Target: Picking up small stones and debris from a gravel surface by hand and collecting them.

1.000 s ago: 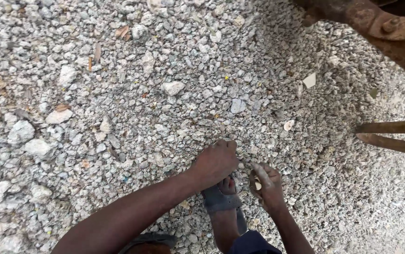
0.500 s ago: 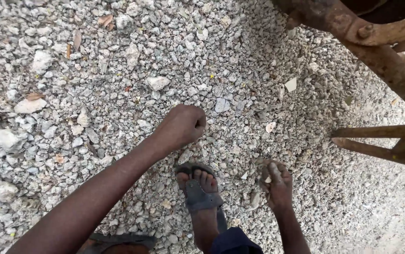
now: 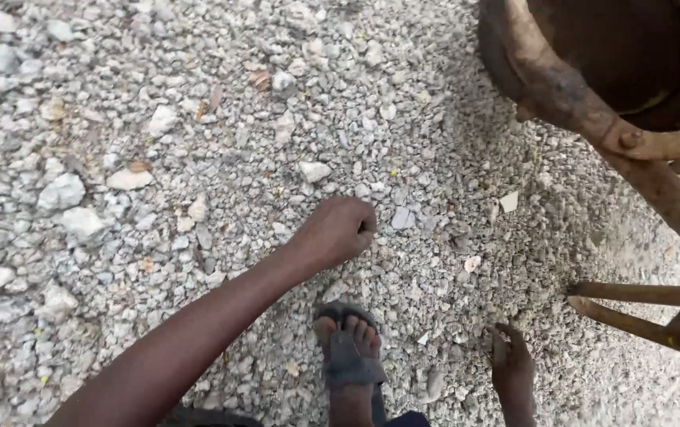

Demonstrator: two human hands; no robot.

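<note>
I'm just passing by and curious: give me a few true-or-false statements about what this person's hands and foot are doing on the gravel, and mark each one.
1. The left hand is closed into a fist over the gravel. True.
2. The right hand is raised up to the rusty wheelbarrow tub. False: it is low, down at the gravel, near the lower edge of the view.
3. A foot in a grey sandal shows between the two hands. True.
4. The ground is smooth concrete. False: it is loose grey crushed stone, with bigger pale lumps to the left.
5. Rusty metal bars jut in from the right. True.
</note>
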